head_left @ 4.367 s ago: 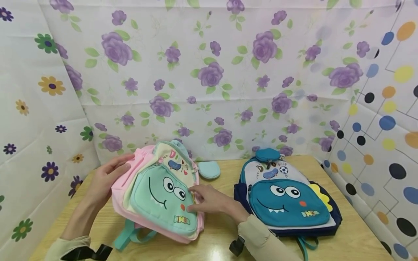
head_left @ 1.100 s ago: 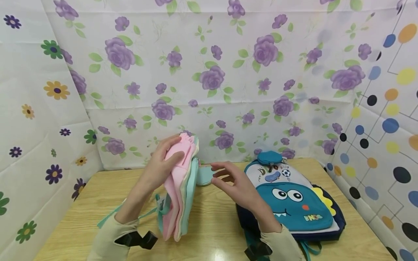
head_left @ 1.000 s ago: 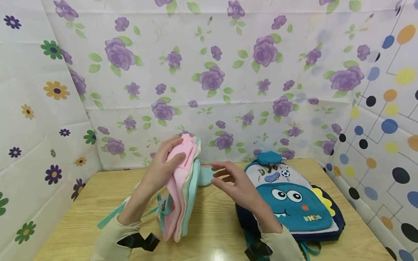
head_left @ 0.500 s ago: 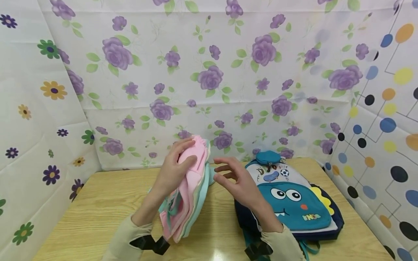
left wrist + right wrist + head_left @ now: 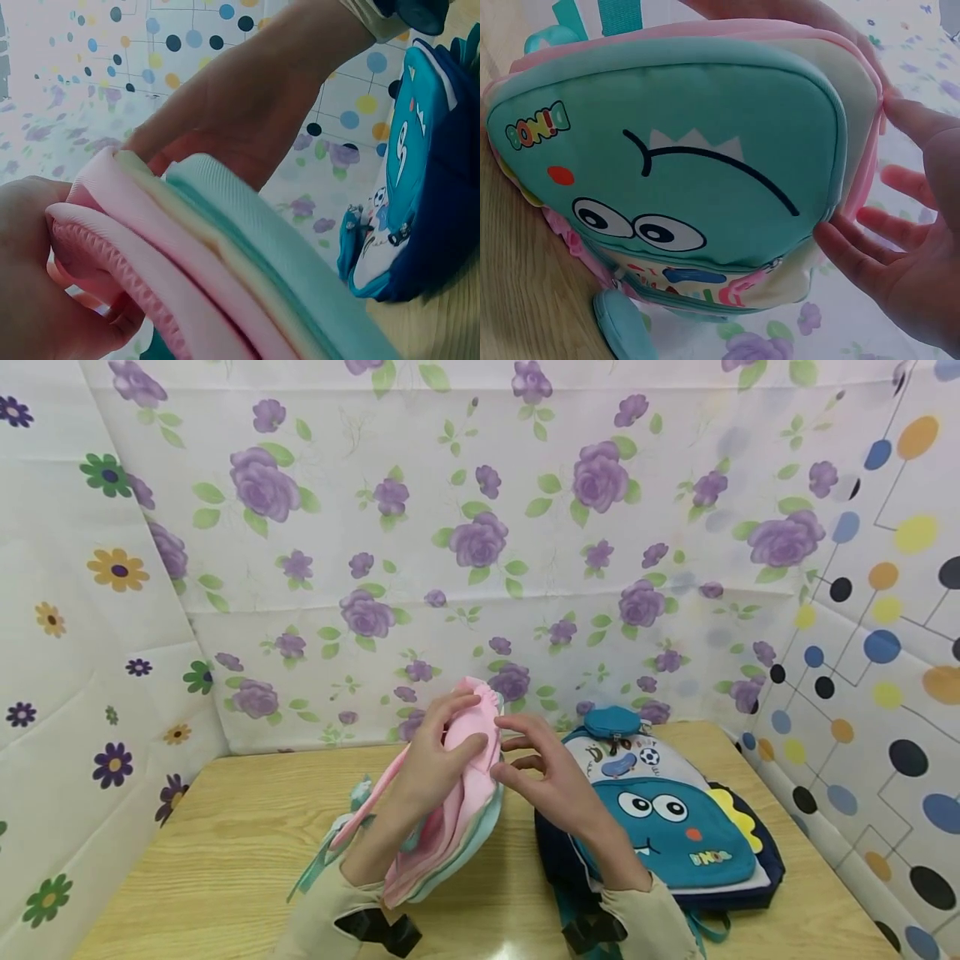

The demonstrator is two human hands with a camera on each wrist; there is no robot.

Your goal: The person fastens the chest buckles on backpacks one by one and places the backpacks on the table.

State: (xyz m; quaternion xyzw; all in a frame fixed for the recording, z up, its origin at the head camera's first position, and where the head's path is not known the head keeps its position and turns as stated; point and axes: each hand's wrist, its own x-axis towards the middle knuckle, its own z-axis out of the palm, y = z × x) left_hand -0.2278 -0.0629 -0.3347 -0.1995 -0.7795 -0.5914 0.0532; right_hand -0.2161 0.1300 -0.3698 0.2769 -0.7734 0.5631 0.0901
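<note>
A child's pink and mint-green backpack (image 5: 480, 802) stands edge-on on the table, its pink side toward the head camera. My left hand (image 5: 431, 768) grips its pink side, thumb and fingers bent round the fabric. My right hand (image 5: 551, 777) is at the other side, fingers loosely bent, fingertips at the edge of the mint front. In the right wrist view the dinosaur-face front pocket (image 5: 727, 127) shows full, and my right fingertips (image 5: 832, 232) touch the bag's rim. A small mint pouch (image 5: 622, 326) hangs by the bag's top.
A teal and navy dinosaur backpack (image 5: 667, 827) lies face up at the right, a round teal pouch (image 5: 611, 721) at its top. The wooden table (image 5: 225, 835) is bounded by a flowered cloth (image 5: 450, 568) behind and printed cloths at both sides.
The pink backpack has turned from face up to edge-on and shifted right with my left hand. My right hand left its front, hovered apart, and now touches its edge.
</note>
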